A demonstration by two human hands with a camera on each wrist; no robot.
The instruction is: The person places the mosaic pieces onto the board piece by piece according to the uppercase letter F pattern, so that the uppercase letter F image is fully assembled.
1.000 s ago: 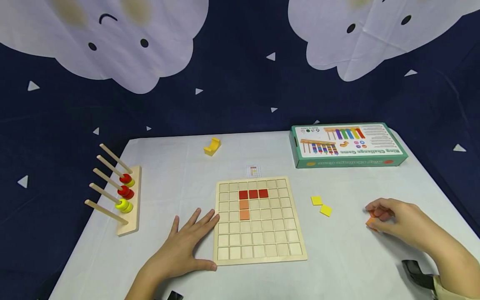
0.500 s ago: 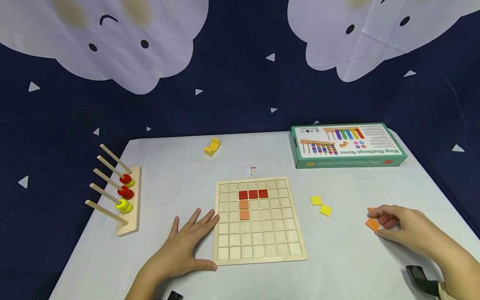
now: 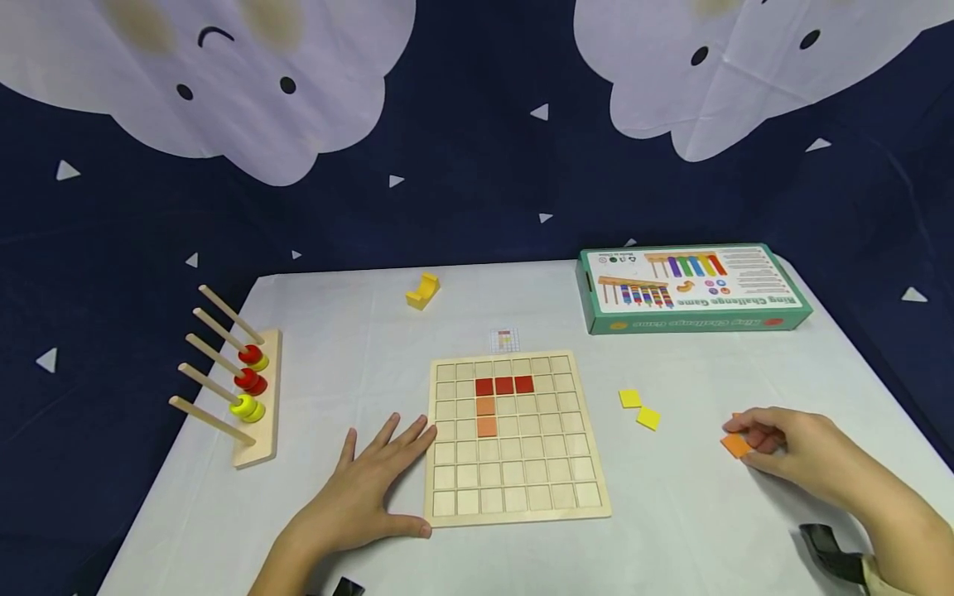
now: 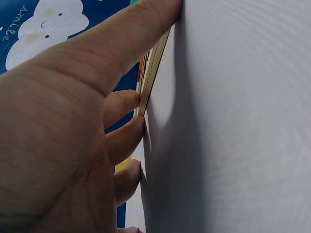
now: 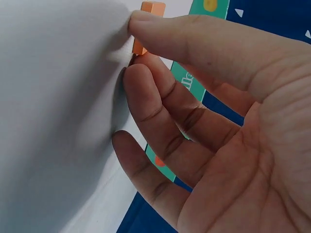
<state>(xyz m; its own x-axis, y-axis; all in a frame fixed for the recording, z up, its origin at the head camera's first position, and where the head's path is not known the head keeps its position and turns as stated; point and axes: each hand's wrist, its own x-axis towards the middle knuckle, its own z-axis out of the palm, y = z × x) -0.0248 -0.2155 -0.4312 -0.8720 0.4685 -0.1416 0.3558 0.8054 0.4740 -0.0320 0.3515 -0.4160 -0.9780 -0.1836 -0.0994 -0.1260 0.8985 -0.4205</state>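
Observation:
My left hand lies with spread fingers on the white table, its thumb and fingertips touching the left edge of a wooden grid board. Three red tiles form a row on the board, with two orange tiles below the leftmost one. To the right, my right hand pinches an orange square tile at the table surface between thumb and fingers. In the right wrist view the thumb crosses in front of that tile. A second orange piece is mostly hidden beneath the fingertips.
Two yellow tiles lie between board and right hand. Behind the board are a small pattern card and a yellow cradle-shaped block. A peg stand with rings is at left, a green game box at back right.
The right hand drew back a little toward the right and near side, then shifted slightly left with the orange tile. The left hand and board stayed still.

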